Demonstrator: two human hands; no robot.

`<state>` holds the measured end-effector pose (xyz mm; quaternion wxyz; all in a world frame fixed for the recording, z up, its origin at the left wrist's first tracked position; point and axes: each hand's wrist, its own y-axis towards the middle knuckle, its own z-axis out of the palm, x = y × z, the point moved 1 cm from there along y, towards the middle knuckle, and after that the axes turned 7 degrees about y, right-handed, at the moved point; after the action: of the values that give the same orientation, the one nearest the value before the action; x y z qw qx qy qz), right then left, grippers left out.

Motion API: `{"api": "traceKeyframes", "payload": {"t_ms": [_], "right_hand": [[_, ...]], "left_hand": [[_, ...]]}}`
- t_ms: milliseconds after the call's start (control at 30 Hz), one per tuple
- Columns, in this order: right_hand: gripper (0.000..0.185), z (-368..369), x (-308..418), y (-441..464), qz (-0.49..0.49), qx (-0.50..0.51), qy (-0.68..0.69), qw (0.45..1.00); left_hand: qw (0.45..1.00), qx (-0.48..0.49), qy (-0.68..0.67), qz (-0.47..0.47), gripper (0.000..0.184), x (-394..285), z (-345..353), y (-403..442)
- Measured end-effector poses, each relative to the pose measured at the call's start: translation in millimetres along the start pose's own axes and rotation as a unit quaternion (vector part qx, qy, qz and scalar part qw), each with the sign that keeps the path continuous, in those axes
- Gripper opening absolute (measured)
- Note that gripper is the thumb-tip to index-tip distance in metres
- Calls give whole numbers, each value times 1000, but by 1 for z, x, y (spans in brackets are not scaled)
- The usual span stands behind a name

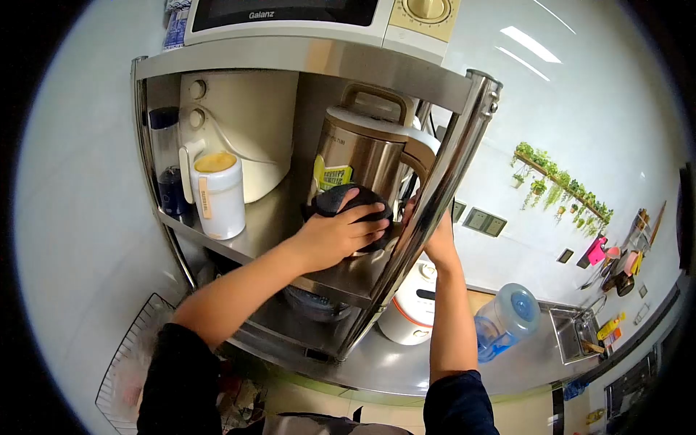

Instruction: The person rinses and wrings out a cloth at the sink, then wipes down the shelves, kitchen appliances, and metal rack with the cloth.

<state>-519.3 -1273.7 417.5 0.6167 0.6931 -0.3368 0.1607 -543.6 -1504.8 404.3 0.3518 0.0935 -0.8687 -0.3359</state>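
A dark cloth [335, 197] is gripped in my left hand [337, 235], pressed against the lower front of a soy milk maker [362, 156]. That machine is upright, with a brushed metal body, a brown top handle and a yellow-green label. My right hand [439, 235] reaches in at the shelf's right side, beside the machine's side handle [419, 156]. The metal post hides most of its fingers, so whether it touches the machine is not visible. To the left on the same shelf stand a white cup-like container [219, 199] and a cream appliance [254, 123].
The metal rack [304, 61] carries a microwave [290, 18] on top. Its shiny right post [442, 181] stands between my hands. On the counter are a white rice cooker [407, 312], a blue water jug [505, 322] and a sink [576, 337]. A wire basket [119, 370] is lower left.
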Motion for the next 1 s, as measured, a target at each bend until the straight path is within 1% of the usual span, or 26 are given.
{"api": "traceKeyframes", "payload": {"t_ms": [33,100,133,167,233,267,367,400,467,500,567,600,633,700,733,767,800,833,867,900,967,1000], "right_hand": [[19,0,0,0,4,1,11,1000],[24,1,1,-1,11,2,32,999],[23,1,1,-1,15,2,25,1000],[23,1,2,0,17,2,19,1000],[23,2,4,1,16,1,13,1000],[22,3,5,0,12,2,36,999],[21,-3,-5,1,-6,7,36,999],[21,-5,-6,0,-2,9,10,1000],[19,-4,-7,0,-1,9,-12,1000],[19,-4,-7,0,-1,9,-23,1000],[17,-3,-6,0,4,10,-18,1000],[17,-3,-6,-1,6,9,-16,1000],[16,-2,-6,-1,4,10,-1,1000],[15,0,-4,1,0,14,18,1000],[16,1,0,0,-7,9,14,1000],[16,2,-1,0,-14,5,28,1000],[16,4,-2,0,-22,1,41,999],[16,5,-3,0,-30,-2,54,998],[16,4,-8,1,-32,-6,46,998],[15,4,-7,1,-34,-10,45,998],[14,6,-7,0,-39,-19,42,998],[13,5,-7,0,-35,-21,28,999]], "left_hand": [[1000,2,-1,0,32,4,-7,-2],[983,148,-59,91,31,6,-14,-11],[980,142,-95,101,30,3,-16,-19],[981,141,-92,98,30,2,-18,-21],[969,180,-160,54,29,4,-25,-22],[972,165,-150,66,28,5,-27,-21],[978,135,-142,71,26,15,-26,-36],[978,135,-140,69,26,19,-31,-41],[970,168,-174,8,29,30,-44,-53],[970,170,-174,8,29,34,-44,-61],[955,180,-208,-114,31,46,-39,-77],[952,143,-217,-160,28,46,-37,-83],[952,144,-216,-161,28,45,-32,-85],[917,77,-269,-285,25,47,-26,-87],[891,43,-312,-328,17,47,-24,-85],[891,42,-308,-331,17,47,-24,-83],[814,34,-362,-453,16,50,-23,-81],[719,22,-407,-563,15,54,-20,-78],[680,-88,-449,-573,22,55,-15,-73],[683,-90,-445,-572,22,58,-14,-63],[568,-288,-498,-589,27,67,-12,-39],[559,-334,-494,-576,29,66,-17,-20]]}}
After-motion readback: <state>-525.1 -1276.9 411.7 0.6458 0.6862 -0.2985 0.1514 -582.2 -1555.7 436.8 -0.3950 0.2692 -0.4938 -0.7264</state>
